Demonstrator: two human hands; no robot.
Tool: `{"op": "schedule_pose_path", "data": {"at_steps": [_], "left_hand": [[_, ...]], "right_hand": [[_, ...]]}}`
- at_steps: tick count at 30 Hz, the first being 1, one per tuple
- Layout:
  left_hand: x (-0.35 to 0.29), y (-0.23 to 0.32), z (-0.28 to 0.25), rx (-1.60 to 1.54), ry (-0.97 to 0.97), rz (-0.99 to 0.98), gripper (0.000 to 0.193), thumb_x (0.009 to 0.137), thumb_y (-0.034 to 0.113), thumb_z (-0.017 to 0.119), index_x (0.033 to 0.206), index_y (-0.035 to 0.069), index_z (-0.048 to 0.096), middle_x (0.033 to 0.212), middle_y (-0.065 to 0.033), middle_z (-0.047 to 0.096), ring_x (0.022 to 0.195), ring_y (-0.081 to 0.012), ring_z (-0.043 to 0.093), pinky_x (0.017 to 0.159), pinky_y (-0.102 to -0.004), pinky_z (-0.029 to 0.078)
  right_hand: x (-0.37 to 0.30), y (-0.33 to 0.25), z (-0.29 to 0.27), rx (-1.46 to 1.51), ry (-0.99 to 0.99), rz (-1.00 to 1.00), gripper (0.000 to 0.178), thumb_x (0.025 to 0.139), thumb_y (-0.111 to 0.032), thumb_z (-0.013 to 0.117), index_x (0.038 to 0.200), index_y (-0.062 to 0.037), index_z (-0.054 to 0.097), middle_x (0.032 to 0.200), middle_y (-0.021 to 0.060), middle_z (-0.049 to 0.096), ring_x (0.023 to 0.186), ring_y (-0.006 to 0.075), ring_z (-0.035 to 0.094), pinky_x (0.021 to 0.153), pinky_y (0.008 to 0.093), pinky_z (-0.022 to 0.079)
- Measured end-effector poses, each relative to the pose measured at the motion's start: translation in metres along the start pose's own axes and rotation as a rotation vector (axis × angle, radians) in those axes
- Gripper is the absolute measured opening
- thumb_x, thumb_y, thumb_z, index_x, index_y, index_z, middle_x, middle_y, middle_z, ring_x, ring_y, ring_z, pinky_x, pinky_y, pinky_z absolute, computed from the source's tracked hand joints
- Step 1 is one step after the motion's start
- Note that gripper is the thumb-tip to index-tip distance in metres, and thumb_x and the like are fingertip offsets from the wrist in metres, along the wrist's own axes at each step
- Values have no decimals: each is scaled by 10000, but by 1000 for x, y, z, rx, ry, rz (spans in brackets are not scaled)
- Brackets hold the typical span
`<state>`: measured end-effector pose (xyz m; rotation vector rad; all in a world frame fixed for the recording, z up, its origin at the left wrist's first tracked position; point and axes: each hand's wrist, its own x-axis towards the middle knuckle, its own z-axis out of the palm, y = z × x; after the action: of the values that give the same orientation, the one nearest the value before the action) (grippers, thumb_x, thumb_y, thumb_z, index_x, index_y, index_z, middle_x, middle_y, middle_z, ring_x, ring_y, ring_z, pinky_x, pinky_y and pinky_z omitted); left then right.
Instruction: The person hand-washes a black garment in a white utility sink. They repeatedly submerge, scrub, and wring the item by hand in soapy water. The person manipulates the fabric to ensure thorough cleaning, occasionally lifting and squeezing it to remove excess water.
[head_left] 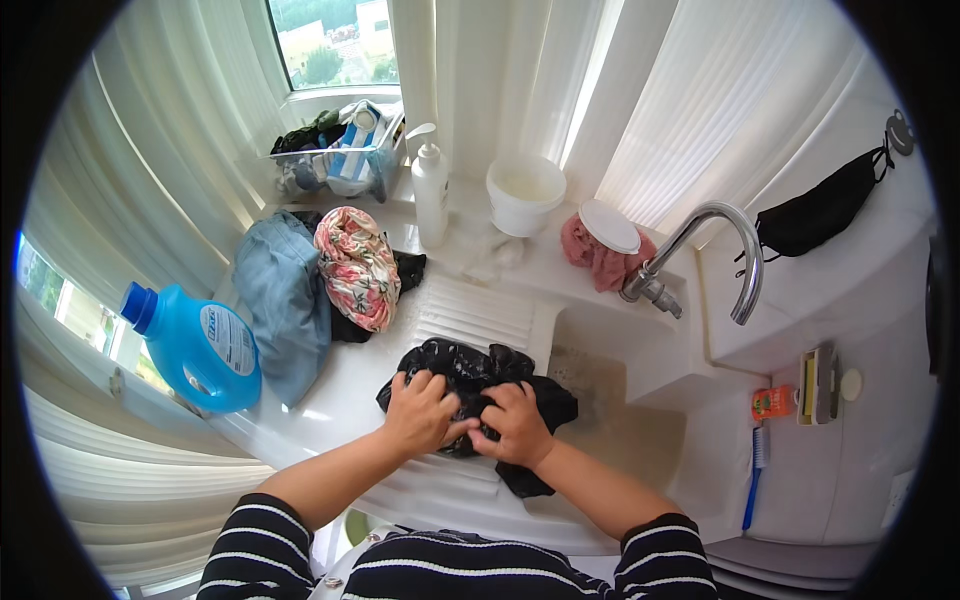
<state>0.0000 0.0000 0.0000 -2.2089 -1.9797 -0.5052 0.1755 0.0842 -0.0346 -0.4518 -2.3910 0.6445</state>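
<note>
A wet black garment (455, 360) with traces of suds lies bunched on the ridged washboard (478, 322) beside the sink. My left hand (420, 412) has its curled fingers dug into the left part of the cloth. Close beside it, my right hand (515, 425) grips the right part, the two thumbs almost meeting. Part of the garment hangs over the sink's edge on the right. What kind of garment it is, I cannot tell.
Murky water (640, 445) stands in the sink under a chrome faucet (740, 240). To the left are a blue detergent jug (205, 345), blue clothing (280, 300) and a floral cloth (357, 268). Behind stand a pump bottle (430, 195), white tub (525, 195) and pink cloth (590, 255).
</note>
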Motion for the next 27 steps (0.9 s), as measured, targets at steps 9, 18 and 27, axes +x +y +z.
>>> {"op": "schedule_pose_path", "data": {"at_steps": [9, 18, 27], "left_hand": [[57, -19, 6, -104, -68, -418, 682, 719, 657, 566, 1013, 44, 626, 1333, -213, 398, 1264, -452, 283, 932, -633, 273], [29, -48, 22, -390, 114, 163, 460, 765, 493, 575, 686, 40, 593, 688, -112, 524, 709, -310, 481, 668, -417, 346], [-9, -24, 0, -319, 42, -83, 465, 743, 519, 629, 944, 100, 649, 1217, -182, 483, 1132, -410, 390, 876, -548, 319]], "right_hand": [[60, 33, -15, -172, -212, 727, 775, 605, -559, 692, 1216, -123, 501, 1457, 183, 232, 1329, 390, 208, 988, 675, 180], [47, 13, 6, 59, 109, -281, 451, 527, -277, 752, 862, -58, 544, 874, 127, 544, 788, 321, 548, 668, 397, 451], [7, -17, 0, -103, -47, 282, 678, 596, -491, 741, 1122, -105, 554, 1282, 203, 425, 1228, 378, 357, 1026, 496, 271]]}}
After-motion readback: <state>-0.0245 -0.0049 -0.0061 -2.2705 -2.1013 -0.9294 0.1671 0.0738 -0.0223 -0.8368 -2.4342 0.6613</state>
